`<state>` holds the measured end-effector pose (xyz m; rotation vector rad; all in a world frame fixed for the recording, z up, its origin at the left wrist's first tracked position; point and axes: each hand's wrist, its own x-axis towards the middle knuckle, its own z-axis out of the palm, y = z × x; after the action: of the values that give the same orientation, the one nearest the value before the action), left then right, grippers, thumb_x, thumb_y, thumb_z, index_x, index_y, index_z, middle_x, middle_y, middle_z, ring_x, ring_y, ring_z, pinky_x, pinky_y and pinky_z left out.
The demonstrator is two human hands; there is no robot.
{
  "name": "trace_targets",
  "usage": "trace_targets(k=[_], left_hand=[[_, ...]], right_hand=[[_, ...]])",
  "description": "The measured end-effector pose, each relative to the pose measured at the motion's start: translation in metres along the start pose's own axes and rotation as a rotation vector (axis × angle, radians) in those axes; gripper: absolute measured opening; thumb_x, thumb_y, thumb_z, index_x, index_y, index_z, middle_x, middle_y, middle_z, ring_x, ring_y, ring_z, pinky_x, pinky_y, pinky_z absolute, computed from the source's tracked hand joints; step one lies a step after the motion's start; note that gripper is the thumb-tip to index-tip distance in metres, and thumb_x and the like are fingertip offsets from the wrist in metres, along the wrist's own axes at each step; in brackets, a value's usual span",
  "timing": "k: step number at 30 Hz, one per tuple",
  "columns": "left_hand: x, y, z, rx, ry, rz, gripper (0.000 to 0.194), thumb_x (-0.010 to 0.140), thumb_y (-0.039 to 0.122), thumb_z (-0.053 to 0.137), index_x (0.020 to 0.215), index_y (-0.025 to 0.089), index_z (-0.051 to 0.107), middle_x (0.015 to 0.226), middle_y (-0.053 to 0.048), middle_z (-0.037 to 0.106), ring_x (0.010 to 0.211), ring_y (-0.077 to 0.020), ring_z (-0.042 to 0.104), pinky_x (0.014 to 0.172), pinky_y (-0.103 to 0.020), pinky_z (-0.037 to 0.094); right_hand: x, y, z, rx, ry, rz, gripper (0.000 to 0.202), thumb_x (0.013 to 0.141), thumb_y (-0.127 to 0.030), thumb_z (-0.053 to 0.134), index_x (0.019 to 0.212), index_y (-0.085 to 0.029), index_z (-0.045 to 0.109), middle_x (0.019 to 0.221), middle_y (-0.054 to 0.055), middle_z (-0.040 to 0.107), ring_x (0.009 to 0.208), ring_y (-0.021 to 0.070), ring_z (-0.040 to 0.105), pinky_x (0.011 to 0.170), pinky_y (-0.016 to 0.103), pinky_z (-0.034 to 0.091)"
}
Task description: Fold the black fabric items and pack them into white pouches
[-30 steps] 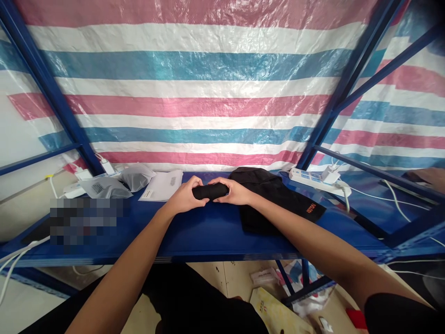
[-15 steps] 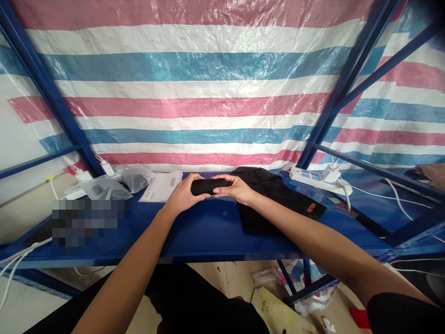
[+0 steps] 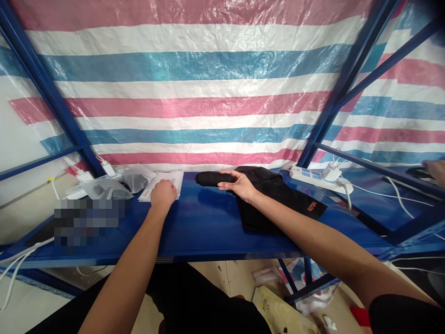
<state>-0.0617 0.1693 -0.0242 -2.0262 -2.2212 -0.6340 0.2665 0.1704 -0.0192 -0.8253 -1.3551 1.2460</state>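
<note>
My right hand (image 3: 238, 183) holds a tight black fabric roll (image 3: 211, 178) by its right end, at the back of the blue shelf (image 3: 205, 227). My left hand (image 3: 162, 194) has its fingers curled and rests on a flat white plastic bag (image 3: 163, 183) with printed text, left of the roll. A folded black garment (image 3: 278, 199) with an orange logo lies under and right of my right wrist.
Grey plastic bags (image 3: 118, 183) and white chargers (image 3: 83, 176) sit at the back left. A white power strip (image 3: 318, 178) with cables lies at the back right. Another person's hand (image 3: 434, 169) shows at the far right edge. A striped tarp hangs behind.
My left hand let go of the black roll and moved left onto the white bag. My right hand carried the roll a little farther back on the shelf.
</note>
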Motion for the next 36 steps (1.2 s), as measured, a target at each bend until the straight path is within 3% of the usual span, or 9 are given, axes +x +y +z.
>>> trace_targets(k=[5, 13, 16, 20, 23, 26, 30, 33, 36], left_hand=[[0.002, -0.001, -0.001, -0.04, -0.001, -0.023, 0.044, 0.093, 0.044, 0.063, 0.129, 0.02, 0.072, 0.121, -0.021, 0.077, 0.115, -0.0431, 0.071, 0.092, -0.051, 0.057], [0.0, -0.003, -0.008, -0.072, 0.036, -0.049, 0.036, 0.092, 0.023, 0.06, 0.123, 0.025, 0.079, 0.108, -0.017, 0.079, 0.101, -0.0406, 0.073, 0.086, -0.052, 0.056], [-0.002, 0.001, -0.014, -0.094, 0.147, 0.012, 0.034, 0.096, 0.019, 0.053, 0.115, 0.023, 0.081, 0.118, -0.016, 0.076, 0.103, -0.0382, 0.072, 0.089, -0.05, 0.056], [-0.007, 0.011, -0.021, -0.174, 0.355, 0.081, 0.034, 0.102, 0.019, 0.049, 0.126, 0.021, 0.072, 0.137, -0.015, 0.065, 0.111, -0.0353, 0.072, 0.096, -0.048, 0.055], [-0.011, 0.023, -0.023, -0.22, 0.395, 0.144, 0.029, 0.103, 0.025, 0.056, 0.13, 0.021, 0.064, 0.139, -0.015, 0.06, 0.119, -0.0359, 0.07, 0.098, -0.046, 0.056], [-0.017, 0.037, -0.021, -0.253, 0.395, 0.258, 0.036, 0.1, 0.024, 0.064, 0.135, 0.021, 0.057, 0.144, -0.016, 0.056, 0.127, -0.0363, 0.067, 0.102, -0.046, 0.056], [-0.024, 0.052, -0.014, -0.282, 0.326, 0.408, 0.059, 0.093, 0.015, 0.068, 0.149, 0.021, 0.049, 0.151, -0.018, 0.05, 0.133, -0.0366, 0.064, 0.102, -0.045, 0.059], [-0.029, 0.059, -0.011, -0.281, 0.293, 0.426, 0.066, 0.094, 0.014, 0.064, 0.157, 0.023, 0.045, 0.156, -0.017, 0.049, 0.136, -0.037, 0.063, 0.102, -0.045, 0.06], [-0.034, 0.067, -0.011, -0.292, 0.293, 0.472, 0.068, 0.096, 0.013, 0.06, 0.161, 0.024, 0.044, 0.158, -0.016, 0.05, 0.142, -0.0358, 0.059, 0.113, -0.046, 0.055]], right_hand=[[0.0, 0.0, 0.0, -0.001, -0.006, 0.001, 0.064, 0.065, -0.027, 0.106, 0.123, -0.022, 0.08, 0.106, 0.004, 0.083, 0.084, 0.0236, 0.085, 0.093, 0.044, 0.074], [-0.002, 0.001, 0.003, 0.017, -0.014, 0.005, 0.063, 0.062, -0.024, 0.106, 0.12, -0.02, 0.081, 0.103, 0.003, 0.083, 0.085, 0.0237, 0.084, 0.092, 0.044, 0.074], [-0.001, 0.002, 0.002, 0.031, -0.007, 0.009, 0.062, 0.064, -0.024, 0.106, 0.121, -0.021, 0.08, 0.104, 0.004, 0.083, 0.087, 0.0242, 0.085, 0.095, 0.046, 0.074], [-0.002, -0.004, 0.003, 0.161, -0.007, 0.051, 0.064, 0.064, -0.024, 0.106, 0.121, -0.022, 0.078, 0.108, 0.004, 0.082, 0.095, 0.0262, 0.085, 0.102, 0.048, 0.071], [-0.005, -0.012, 0.008, 0.235, -0.04, 0.053, 0.064, 0.065, -0.026, 0.106, 0.121, -0.023, 0.077, 0.11, 0.003, 0.081, 0.098, 0.0274, 0.085, 0.106, 0.051, 0.069], [-0.01, -0.018, 0.015, 0.222, -0.081, -0.011, 0.066, 0.066, -0.031, 0.106, 0.124, -0.025, 0.075, 0.112, 0.002, 0.08, 0.097, 0.0266, 0.084, 0.105, 0.052, 0.069], [-0.015, -0.017, 0.024, -0.016, -0.078, -0.158, 0.066, 0.071, -0.041, 0.102, 0.129, -0.026, 0.076, 0.111, 0.004, 0.081, 0.096, 0.0284, 0.083, 0.103, 0.055, 0.068], [-0.017, -0.016, 0.027, -0.338, 0.038, -0.341, 0.056, 0.077, -0.043, 0.098, 0.127, -0.026, 0.079, 0.116, 0.007, 0.082, 0.11, 0.032, 0.079, 0.111, 0.053, 0.062], [-0.018, -0.018, 0.028, -0.574, 0.098, -0.544, 0.045, 0.086, -0.038, 0.092, 0.128, -0.028, 0.08, 0.132, 0.008, 0.078, 0.126, 0.0322, 0.073, 0.121, 0.049, 0.054]])
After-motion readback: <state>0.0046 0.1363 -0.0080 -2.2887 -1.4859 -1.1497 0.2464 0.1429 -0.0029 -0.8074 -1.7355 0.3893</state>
